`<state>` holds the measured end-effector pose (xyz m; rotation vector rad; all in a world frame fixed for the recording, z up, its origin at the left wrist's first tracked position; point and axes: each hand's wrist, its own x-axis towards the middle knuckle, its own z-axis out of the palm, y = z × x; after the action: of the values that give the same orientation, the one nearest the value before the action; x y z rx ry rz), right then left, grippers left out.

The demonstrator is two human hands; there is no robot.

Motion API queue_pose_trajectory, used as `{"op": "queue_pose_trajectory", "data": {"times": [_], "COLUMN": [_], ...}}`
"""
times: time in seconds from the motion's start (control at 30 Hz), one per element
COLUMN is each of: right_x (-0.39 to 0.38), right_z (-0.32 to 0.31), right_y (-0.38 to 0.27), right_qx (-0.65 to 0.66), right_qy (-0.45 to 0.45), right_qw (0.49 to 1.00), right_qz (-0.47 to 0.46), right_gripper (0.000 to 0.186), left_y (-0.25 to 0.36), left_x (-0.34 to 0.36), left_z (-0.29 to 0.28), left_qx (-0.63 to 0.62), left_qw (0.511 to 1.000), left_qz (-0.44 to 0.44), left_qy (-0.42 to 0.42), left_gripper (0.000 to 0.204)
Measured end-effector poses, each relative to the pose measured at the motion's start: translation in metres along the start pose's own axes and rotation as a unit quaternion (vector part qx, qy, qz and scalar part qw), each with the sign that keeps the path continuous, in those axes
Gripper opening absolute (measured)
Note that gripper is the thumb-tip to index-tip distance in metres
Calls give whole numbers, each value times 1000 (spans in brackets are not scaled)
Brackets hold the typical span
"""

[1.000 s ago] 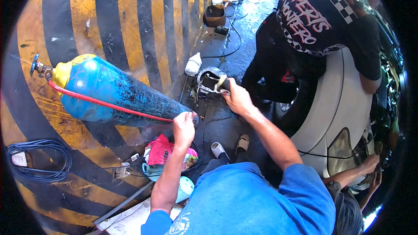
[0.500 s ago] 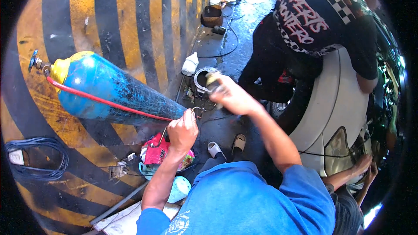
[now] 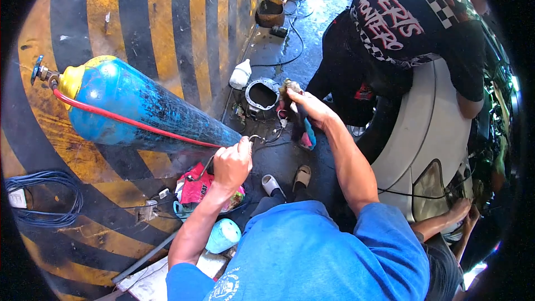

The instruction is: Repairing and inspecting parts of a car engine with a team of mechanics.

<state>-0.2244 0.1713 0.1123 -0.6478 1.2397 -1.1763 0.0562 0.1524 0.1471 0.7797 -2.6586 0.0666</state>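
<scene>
My left hand [image 3: 231,164] is closed on a thin dark cable or wire [image 3: 257,137], whose curved end pokes out above it, beside the foot of the blue gas cylinder [image 3: 128,111] with its red hose [image 3: 111,116]. My right hand [image 3: 309,108] grips a multicoloured rag [image 3: 306,134], with a yellowish thing at its top that I cannot make out. Just left of that hand, a round metal housing with a bolted flange [image 3: 252,88] sits on the wet ground, near a white plastic bottle [image 3: 241,74].
A co-worker [image 3: 412,28] bends over a silver vehicle [image 3: 407,139] at right; another person's hands [image 3: 460,208] are lower right. At left are a striped wall [image 3: 161,33] and coiled cable [image 3: 50,203]. A pink bag [image 3: 198,184] lies below, a brown container [image 3: 270,17] farther up.
My right hand swung away from the housing's opening, and the colourful rag now hangs from it. My left hand rose slightly, then shifted down and right, still closed on the wire.
</scene>
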Motion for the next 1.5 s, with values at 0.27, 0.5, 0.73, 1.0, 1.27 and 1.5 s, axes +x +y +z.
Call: {"op": "queue_pose_trajectory", "data": {"times": [0.27,0.5,0.73,1.0,1.27,1.5], "right_x": [-14,48,-3,9,31,-21], "right_z": [38,-20,17,8,-28,30], "right_y": [19,57,30,39,28,22], "right_qx": [-528,-71,-37,-417,308,-490], "right_qy": [23,193,138,162,144,162], "right_qw": [837,976,947,881,929,760], "right_qz": [-139,-70,-289,-153,-145,-395], "right_gripper": [38,31,39,22,20,44], "left_y": [-5,6,6,24,19,18], "left_x": [11,9,16,17,29,35], "left_z": [5,15,10,17,18,29], "left_qx": [66,25,-80,13,-212,-224], "left_qw": [993,999,993,998,948,931], "left_qz": [90,36,-90,-44,-226,-273], "left_qy": [-33,-13,14,-49,-75,-88], "left_gripper": [15,15,13,16,21,22]}}
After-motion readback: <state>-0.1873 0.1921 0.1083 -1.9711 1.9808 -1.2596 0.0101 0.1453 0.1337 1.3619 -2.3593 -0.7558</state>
